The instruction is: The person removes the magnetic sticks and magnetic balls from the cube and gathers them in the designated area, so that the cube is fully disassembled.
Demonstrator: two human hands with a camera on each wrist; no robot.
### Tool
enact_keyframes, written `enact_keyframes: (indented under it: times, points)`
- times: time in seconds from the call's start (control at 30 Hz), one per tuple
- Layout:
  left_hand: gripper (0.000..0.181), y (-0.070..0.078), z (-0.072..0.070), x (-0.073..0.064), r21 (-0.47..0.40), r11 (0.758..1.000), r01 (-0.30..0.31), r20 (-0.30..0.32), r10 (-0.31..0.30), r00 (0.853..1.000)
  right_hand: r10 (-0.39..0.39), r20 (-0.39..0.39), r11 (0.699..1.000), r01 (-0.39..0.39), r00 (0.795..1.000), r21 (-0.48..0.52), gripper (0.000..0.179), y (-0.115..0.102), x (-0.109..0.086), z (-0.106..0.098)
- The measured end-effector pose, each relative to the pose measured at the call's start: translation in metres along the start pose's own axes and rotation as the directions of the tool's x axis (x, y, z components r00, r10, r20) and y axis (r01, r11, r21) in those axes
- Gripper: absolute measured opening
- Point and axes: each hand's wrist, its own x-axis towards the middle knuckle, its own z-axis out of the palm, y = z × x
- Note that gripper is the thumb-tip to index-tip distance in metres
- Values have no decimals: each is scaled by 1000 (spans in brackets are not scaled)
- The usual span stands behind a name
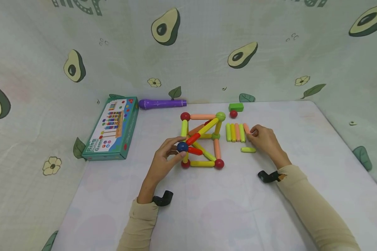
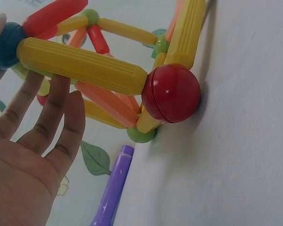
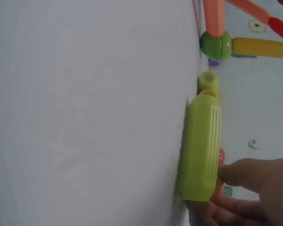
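Stick-and-ball frame (image 1: 217, 149) stands on table (image 1: 207, 209); left hand (image 1: 163, 157) pinches its blue ball (image 1: 182, 146); right hand (image 1: 264, 140) pinches orange stick (image 1: 246, 128) beside stick row (image 1: 237, 132).

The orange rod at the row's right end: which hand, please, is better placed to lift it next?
The right hand, I'd judge: it pinches the orange rod, while the left hand holds the blue ball, farther away.

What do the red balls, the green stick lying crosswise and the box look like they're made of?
Red balls: likely plastic, glossy; one shows a bright highlight and a seam.
Green stick: probably plastic too, with a soft sheen and moulded ridges.
Box: seemingly smooth cardboard, given its flat printed panels and crisp edges; whether it's coated I can't tell.
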Motion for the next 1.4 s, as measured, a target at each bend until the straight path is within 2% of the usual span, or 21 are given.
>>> enact_keyframes:
  times: [0.23, 0.33, 0.43, 0.57, 0.67, 0.8, 0.87, 0.97, 1.07, 1.23, 1.4]
  points:
    - [47, 1, 0, 0, 0, 1000, 2, 1, -2, 1000, 17, 59, 1000, -18, 998, 19, 30, 1, -2, 0]
    - [47, 1, -1, 1, -2, 1000, -7, 2, 7, 1000, 1, 62, 1000, -2, 998, 20, 30, -1, -5, -1]
    - [46, 2, -1, 1, -5, 1000, -13, 7, 13, 1000, -46, 33, 999, 45, 998, 29, 29, -7, -12, -3]
    - [46, 3, -1, 0, -10, 1000, -2, 10, 2, 1000, -178, -27, 982, 179, 984, 53, 24, -21, -26, -4]
    - [46, 4, 0, 0, -14, 1000, -4, 8, 4, 1000, -310, -54, 946, 314, 949, 77, 20, -36, -36, 0]
    - [47, 5, 0, 1, -12, 1000, -11, 4, 11, 1000, -469, -73, 871, 474, 880, 130, 18, -60, -50, 9]
    - [47, 4, 1, 1, -12, 1000, -7, 2, 7, 1000, -528, -81, 829, 534, 845, 165, 18, -71, -56, 16]
    - [47, 3, 1, 1, -16, 1000, -6, 0, 6, 1000, -583, -80, 779, 584, 809, 226, 19, -86, -62, 25]
    - [47, 2, 1, 1, -14, 1000, -2, 1, 2, 1000, -606, -64, 745, 594, 793, 303, 21, -98, -66, 32]
    - [47, 1, 1, 0, -3, 1000, 6, 1, -6, 1000, -608, -51, 712, 572, 793, 406, 27, -113, -69, 40]
    - [47, 1, 0, 0, -3, 1000, -11, 4, 11, 1000, -617, -45, 682, 563, 786, 466, 32, -121, -70, 48]
